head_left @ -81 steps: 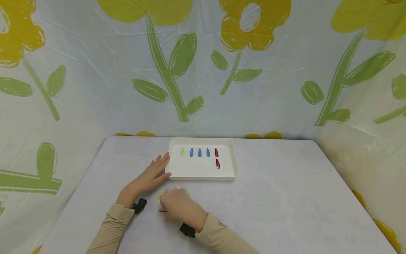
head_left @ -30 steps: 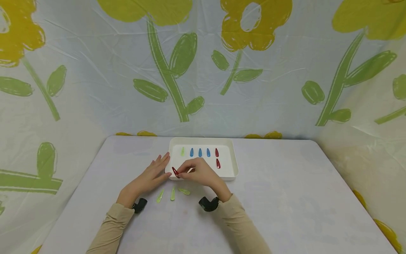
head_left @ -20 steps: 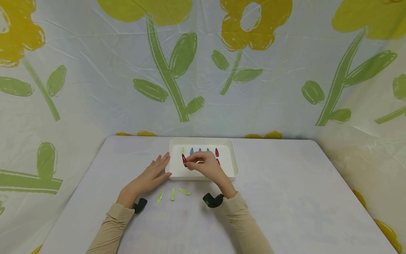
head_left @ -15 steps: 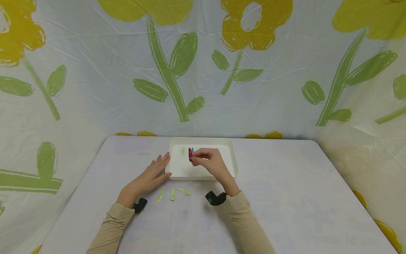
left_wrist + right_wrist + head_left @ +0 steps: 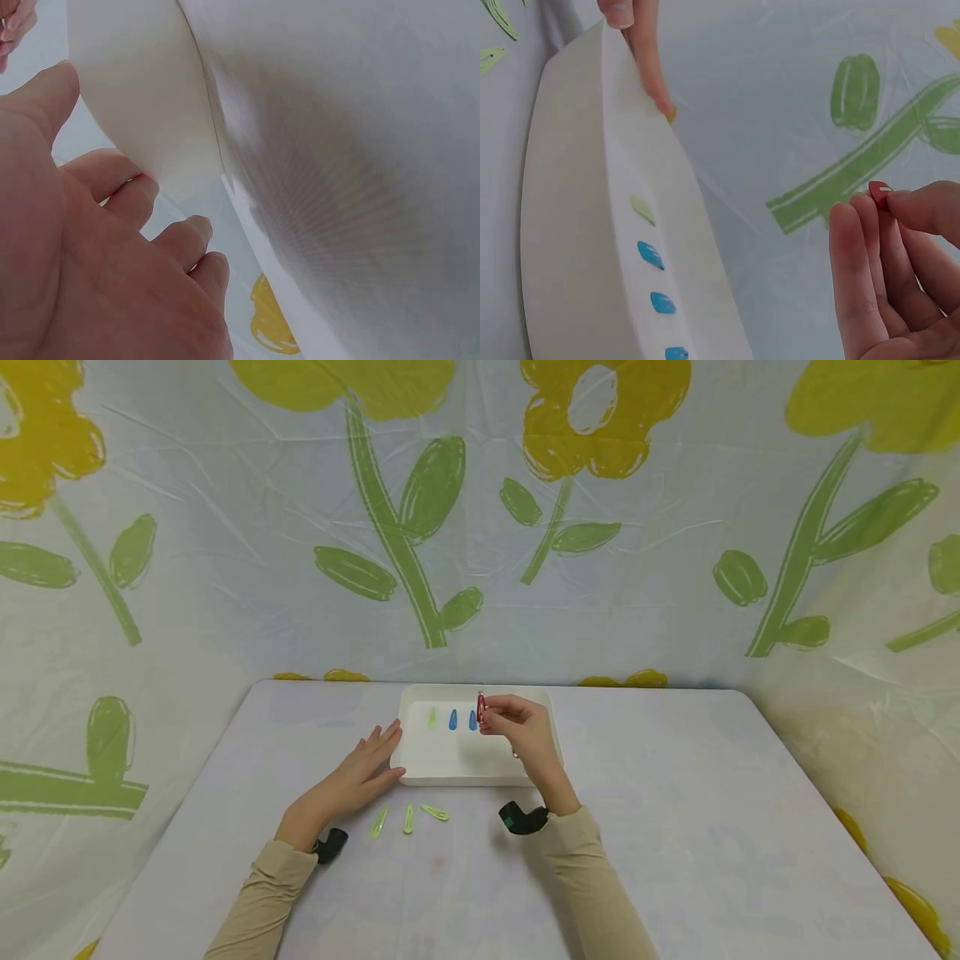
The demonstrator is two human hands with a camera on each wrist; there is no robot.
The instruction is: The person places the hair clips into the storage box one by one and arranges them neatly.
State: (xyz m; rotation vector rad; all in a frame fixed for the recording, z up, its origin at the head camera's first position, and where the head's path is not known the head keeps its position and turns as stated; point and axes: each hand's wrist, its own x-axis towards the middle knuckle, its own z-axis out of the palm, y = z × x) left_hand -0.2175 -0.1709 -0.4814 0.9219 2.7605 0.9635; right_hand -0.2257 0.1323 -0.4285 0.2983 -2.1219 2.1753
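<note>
We see the red clip [image 5: 481,707] just below the centre of the head frame, held above the tray [image 5: 447,762] with its narrow tip up. The right hand [image 5: 527,724] pinches its lower end between thumb and fingertips, so this grip is narrow and full. The left hand [image 5: 358,781] keeps a wide grip, fingers spread, touching the tray's left edge.

We judge the red clip to be very light and stiff, probably thin coated metal; its gloss suggests a slippery face. It looks hard to break, though squeezing or bending might make it snap open. We would take it by its long side edges near the broader end, pressing lightly, and leave the tip free.

The green clips [image 5: 408,819] lying flat on the tabletop [image 5: 675,810], lower centre-left, look equally thin; we would get a fingertip under one edge. The blue clips [image 5: 453,720] in the tray should handle likewise.
</note>
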